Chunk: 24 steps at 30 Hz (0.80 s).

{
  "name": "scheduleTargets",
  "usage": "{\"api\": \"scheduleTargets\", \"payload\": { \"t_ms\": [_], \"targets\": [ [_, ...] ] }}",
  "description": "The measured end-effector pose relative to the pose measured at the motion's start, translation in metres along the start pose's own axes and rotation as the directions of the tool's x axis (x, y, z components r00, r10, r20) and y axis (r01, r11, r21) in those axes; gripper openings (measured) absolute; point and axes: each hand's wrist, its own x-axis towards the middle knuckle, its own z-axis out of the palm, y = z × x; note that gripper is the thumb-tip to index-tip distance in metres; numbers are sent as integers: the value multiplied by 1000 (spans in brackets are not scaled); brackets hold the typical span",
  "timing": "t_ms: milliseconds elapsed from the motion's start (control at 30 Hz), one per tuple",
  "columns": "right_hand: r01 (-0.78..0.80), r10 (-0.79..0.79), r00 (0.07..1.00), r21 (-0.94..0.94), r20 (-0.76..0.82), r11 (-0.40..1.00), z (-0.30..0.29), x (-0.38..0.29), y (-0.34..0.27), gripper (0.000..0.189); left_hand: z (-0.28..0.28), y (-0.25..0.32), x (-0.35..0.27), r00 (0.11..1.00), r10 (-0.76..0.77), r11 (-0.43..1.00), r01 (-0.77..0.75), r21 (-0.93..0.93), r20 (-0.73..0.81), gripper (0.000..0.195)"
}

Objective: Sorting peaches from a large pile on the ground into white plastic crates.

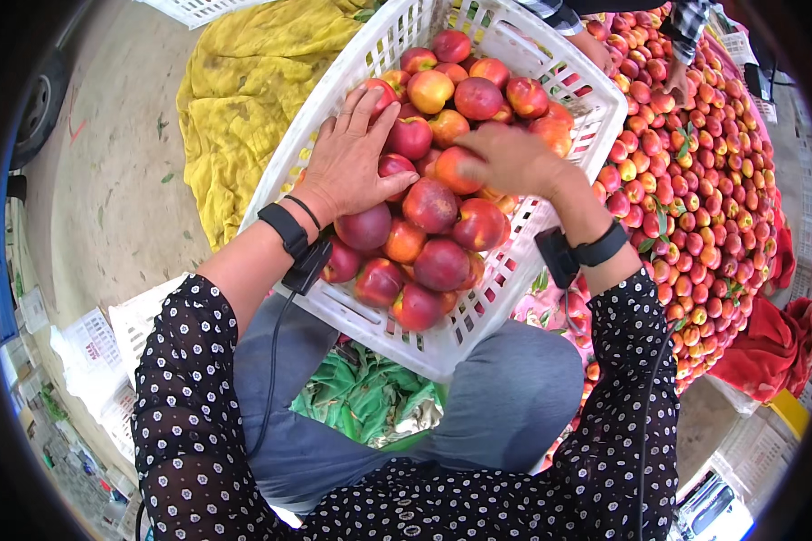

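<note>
A white plastic crate (372,341) with slotted walls stands before me, its near end between my knees. Red and yellow nectarines (430,205) are heaped inside it. My left hand (355,159) lies palm down over the fruit on the left side, thumb spread from the fingers. Its fingertips touch a nectarine near the left wall. Motion blurs my right hand (514,159), which is over the fruit on the right. Its fingers are against an orange-red nectarine (459,169); whether they grip it is unclear. Both wrists wear black straps with small devices.
A large pile of nectarines (697,223) spreads to the right, where another person's hand (677,82) touches the fruit. Yellow cloth (243,101) lies left of the crate. White crates (95,351) stand at lower left. Green sheeting (358,385) lies between my legs.
</note>
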Motion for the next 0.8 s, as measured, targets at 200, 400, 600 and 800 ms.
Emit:
{"api": "scheduleTargets", "payload": {
  "t_ms": [200, 400, 600, 800],
  "targets": [
    [-161, 90, 898, -130, -431, 978, -26, 41, 39, 68, -1, 0, 2, 1000, 5, 1000, -5, 5, -30, 95],
    [-157, 63, 917, -213, -394, 964, -22, 46, 67, 84, 0, 4, 5, 1000, 10, 1000, -10, 6, -23, 94],
    [-25, 19, 999, -178, -35, 984, -38, -51, 16, 68, 1, -4, -3, 1000, 15, 1000, -14, 20, -26, 94],
    [-97, 76, 993, -270, -88, 958, 3, -77, 21, 75, 5, 2, 3, 999, 24, 1000, -24, 15, -45, 94]
  ]
}}
